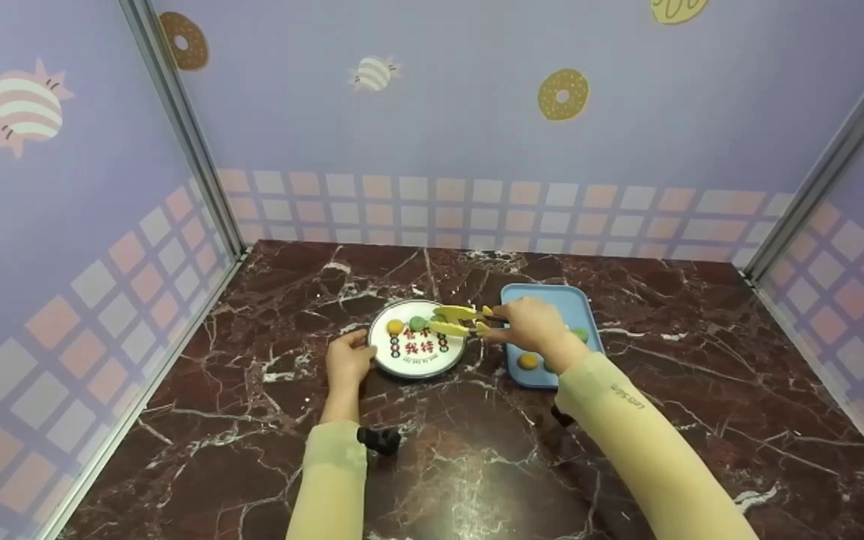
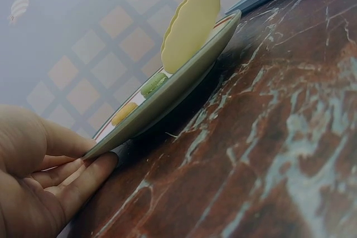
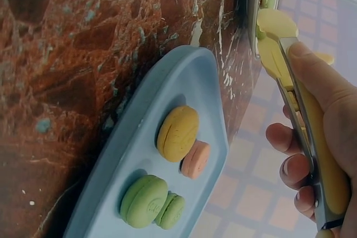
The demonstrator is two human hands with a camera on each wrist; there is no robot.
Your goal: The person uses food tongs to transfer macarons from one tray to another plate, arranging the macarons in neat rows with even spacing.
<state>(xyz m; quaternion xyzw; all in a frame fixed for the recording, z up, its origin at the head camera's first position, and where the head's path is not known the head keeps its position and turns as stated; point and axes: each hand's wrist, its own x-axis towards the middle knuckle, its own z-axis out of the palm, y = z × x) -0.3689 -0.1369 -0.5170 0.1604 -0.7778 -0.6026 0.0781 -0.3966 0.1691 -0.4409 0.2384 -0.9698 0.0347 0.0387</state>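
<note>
A round white plate (image 1: 417, 366) with red characters carries a yellow macaron (image 1: 395, 327) and a green macaron (image 1: 418, 323). My left hand (image 1: 357, 352) pinches the plate's left rim (image 2: 167, 101) between thumb and fingers (image 2: 72, 185). My right hand (image 1: 526, 324) grips yellow tongs (image 1: 458, 320), whose scalloped tips (image 2: 192, 23) hover over the plate's right side. I cannot tell whether the tips hold anything. In the right wrist view the tongs (image 3: 279, 43) run from my right hand (image 3: 323, 137) toward the plate.
A blue tray (image 1: 578, 304) right of the plate holds yellow (image 3: 177, 132), pink (image 3: 196, 159) and green (image 3: 144, 200) macarons. Everything sits on a dark red marble tabletop (image 1: 477, 450), enclosed by lilac walls on three sides.
</note>
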